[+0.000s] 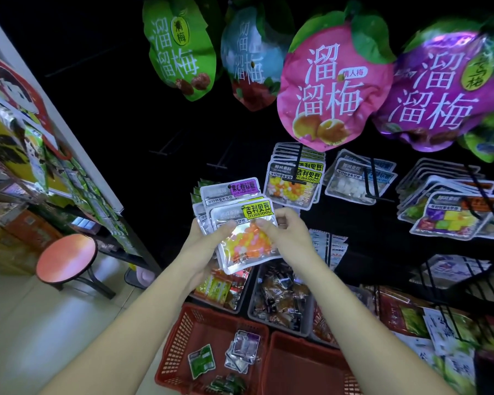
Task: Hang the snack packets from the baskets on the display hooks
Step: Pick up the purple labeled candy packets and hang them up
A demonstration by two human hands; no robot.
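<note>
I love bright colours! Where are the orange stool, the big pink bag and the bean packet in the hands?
orange stool (66, 259), head view, middle of the round seat.
big pink bag (334, 89), head view, centre of its front.
bean packet (248, 243), head view, clear window showing the beans.

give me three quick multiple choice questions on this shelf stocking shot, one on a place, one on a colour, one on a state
1. Where is the stool?
A in a basket
B on the floor at the left
C on a hook

2. What colour is the label on the front packet being held?
A red
B yellow
C blue

3. What is the right hand doing?
A pinching the front packet
B hanging empty
C resting on the stool

Answers:
1 B, it stands on the pale floor.
2 B, a yellow tag sits at its top corner.
3 A, thumb and fingers pinch the packet, while the left hand holds the stack of packets behind.
</note>
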